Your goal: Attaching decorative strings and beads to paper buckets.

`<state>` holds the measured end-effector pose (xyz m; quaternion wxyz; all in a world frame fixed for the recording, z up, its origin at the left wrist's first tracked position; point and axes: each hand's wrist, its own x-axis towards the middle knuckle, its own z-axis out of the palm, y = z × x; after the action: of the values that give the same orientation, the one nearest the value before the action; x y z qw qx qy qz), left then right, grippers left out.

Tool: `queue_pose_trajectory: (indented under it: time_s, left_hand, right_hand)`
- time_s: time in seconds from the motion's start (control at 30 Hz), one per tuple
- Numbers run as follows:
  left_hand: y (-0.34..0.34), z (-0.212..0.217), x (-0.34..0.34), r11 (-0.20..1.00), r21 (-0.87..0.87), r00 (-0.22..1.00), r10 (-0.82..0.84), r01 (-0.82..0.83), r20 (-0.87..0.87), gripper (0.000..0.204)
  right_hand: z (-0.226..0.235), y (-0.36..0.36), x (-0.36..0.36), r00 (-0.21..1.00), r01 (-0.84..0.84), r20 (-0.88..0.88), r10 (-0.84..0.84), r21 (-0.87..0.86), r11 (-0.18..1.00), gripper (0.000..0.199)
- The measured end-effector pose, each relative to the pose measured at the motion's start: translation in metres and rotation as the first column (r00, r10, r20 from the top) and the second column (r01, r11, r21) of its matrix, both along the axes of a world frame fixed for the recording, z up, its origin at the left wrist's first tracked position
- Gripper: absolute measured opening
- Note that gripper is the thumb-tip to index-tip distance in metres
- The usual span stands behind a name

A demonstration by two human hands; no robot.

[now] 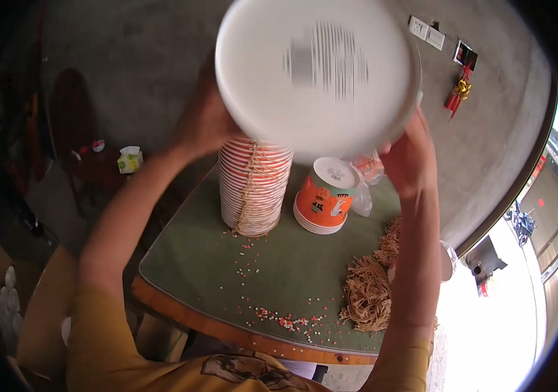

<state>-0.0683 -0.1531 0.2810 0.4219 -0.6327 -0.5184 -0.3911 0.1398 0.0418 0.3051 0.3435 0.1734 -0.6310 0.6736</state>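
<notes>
A white paper bowl (318, 75), seen from its underside and blurred, is lifted high toward the camera. My left hand (203, 121) grips its left rim and my right hand (408, 157) grips its right rim. Under it on the green table (292, 274) stands a tall stack of upturned red-and-white paper bowls (254, 186). To the right of that stack sits a short stack of upturned orange bowls (326, 196). Dried noodle nests (369, 291) lie by my right forearm.
Small red and white bits (285, 320) are scattered over the table top near the wooden front edge. A clear plastic bag (365, 170) lies behind the orange bowls. A dark side table with a tissue box (130, 159) stands at the left, and cardboard boxes (37, 313) sit lower left.
</notes>
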Motion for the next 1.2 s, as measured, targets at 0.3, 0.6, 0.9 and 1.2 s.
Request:
queue_pose_trajectory:
  time_s: [0.3,0.6,0.9,1.2]
  left_hand:
    - [0.042,0.055,-0.076,0.885,0.018,0.874,-0.462,0.465,0.149,0.113]
    - [0.067,0.007,-0.074,0.972,0.048,0.823,0.167,-0.229,0.543,0.108]
    - [0.068,-0.056,-0.060,0.962,0.066,0.740,0.159,-0.265,0.654,0.104]
    - [0.062,-0.085,-0.062,0.950,0.177,0.826,0.123,-0.259,0.550,0.088]
  right_hand:
    - [0.047,0.021,-0.108,0.970,0.183,0.169,-0.175,-0.034,0.983,0.026]
    - [0.021,0.038,-0.145,0.941,0.211,0.267,-0.205,0.007,0.977,0.035]
    - [-0.006,0.043,-0.155,0.878,0.236,0.395,-0.270,0.134,0.962,0.035]
    - [-0.047,0.050,-0.132,0.859,0.127,0.408,-0.311,0.418,0.900,0.051]
